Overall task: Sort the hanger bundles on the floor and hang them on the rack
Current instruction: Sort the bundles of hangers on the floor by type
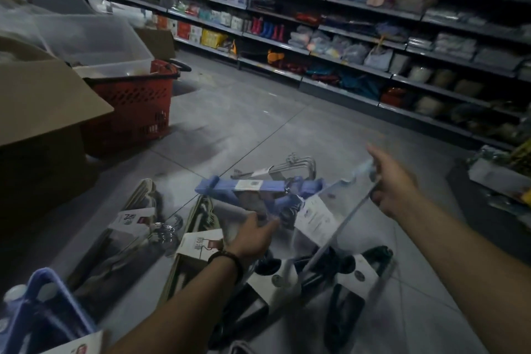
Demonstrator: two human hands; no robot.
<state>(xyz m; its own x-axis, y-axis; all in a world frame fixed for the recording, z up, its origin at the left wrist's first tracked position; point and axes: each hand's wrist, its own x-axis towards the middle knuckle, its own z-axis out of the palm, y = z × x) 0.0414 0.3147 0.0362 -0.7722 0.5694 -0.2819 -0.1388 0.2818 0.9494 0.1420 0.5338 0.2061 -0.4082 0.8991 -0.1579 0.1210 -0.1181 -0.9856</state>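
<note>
Several hanger bundles lie on the grey floor. My left hand [254, 234] reaches into the pile and grips a blue hanger bundle [258, 185] by its lower part. My right hand [393, 181] holds a pale, blurred hanger bundle [336, 227] with a white label, lifted off the floor. Beige bundles [138, 227] with paper sleeves lie to the left, dark green and black bundles [359, 270] lie in front, and a metal bundle [293, 165] lies behind the blue one. No rack for hanging shows.
A red shopping basket [138, 106] and a cardboard box [43, 106] stand at left, with clear plastic bins [94, 37] behind. Stocked store shelves [344, 37] run along the back and right. A blue hanger bundle [43, 304] sits at bottom left.
</note>
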